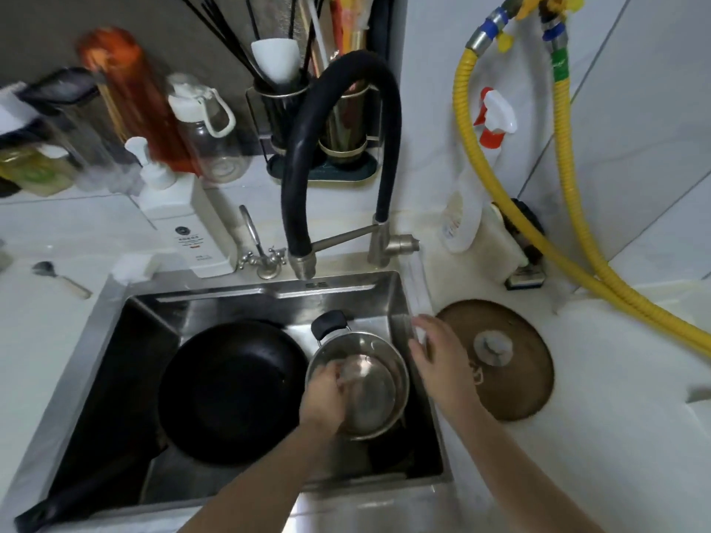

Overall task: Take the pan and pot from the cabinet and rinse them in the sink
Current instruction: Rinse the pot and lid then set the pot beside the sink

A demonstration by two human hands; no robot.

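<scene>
A black frying pan [231, 390] lies in the steel sink [269, 298], its long handle reaching toward the lower left corner. To its right, a small steel pot [381, 378] with a black side handle sits in the sink. My left hand [323, 398] grips the pot's near rim, fingers curled inside. My right hand [438, 363] hovers over the sink's right edge beside the pot, fingers spread and blurred, holding nothing. No water shows at the black hose faucet [304, 259].
A brown glass lid [515, 394] lies flat on the counter right of the sink. A yellow hose [577, 263], spray bottle [469, 194] and sponge stand at back right. Soap dispenser [184, 225], bottles and utensil holders crowd the back left. A spoon [57, 277] lies at far left.
</scene>
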